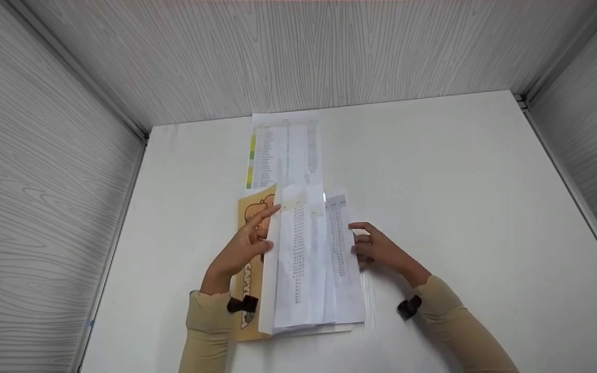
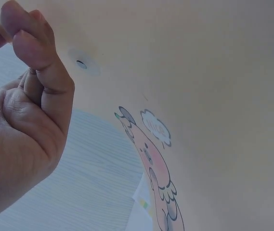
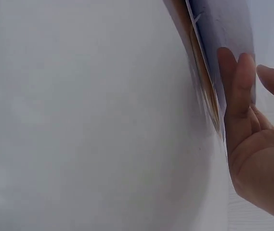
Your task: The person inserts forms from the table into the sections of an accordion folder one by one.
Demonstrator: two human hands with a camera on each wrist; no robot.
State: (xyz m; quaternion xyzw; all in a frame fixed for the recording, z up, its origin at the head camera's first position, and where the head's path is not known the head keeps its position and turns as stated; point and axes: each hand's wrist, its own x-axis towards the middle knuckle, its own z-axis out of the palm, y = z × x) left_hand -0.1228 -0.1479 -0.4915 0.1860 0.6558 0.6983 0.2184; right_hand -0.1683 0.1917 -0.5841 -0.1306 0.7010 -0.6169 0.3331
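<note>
A tan folder point(image 1: 249, 269) with cartoon animals and lettering lies half open, its cover raised on the left. My left hand point(image 1: 241, 248) holds the cover's free edge; in the left wrist view, the fingers bend beside the tan cover point(image 2: 214, 96), which has a small slotted disc. Inside the folder are printed sheets point(image 1: 298, 259) with columns of figures, overlapping and slightly fanned. My right hand point(image 1: 381, 251) holds the right edge of the sheets. In the right wrist view, fingers point(image 3: 238, 91) lie against one face of a sheet, the thumb beyond its edge.
Another printed sheet point(image 1: 283, 150), with yellow and green marks down its left side, lies behind the folder. The white table point(image 1: 433, 171) meets grey wood-grain panels point(image 1: 303, 57) at the back and sides. Dark wrist cameras point(image 1: 409, 307) sit by both sleeves.
</note>
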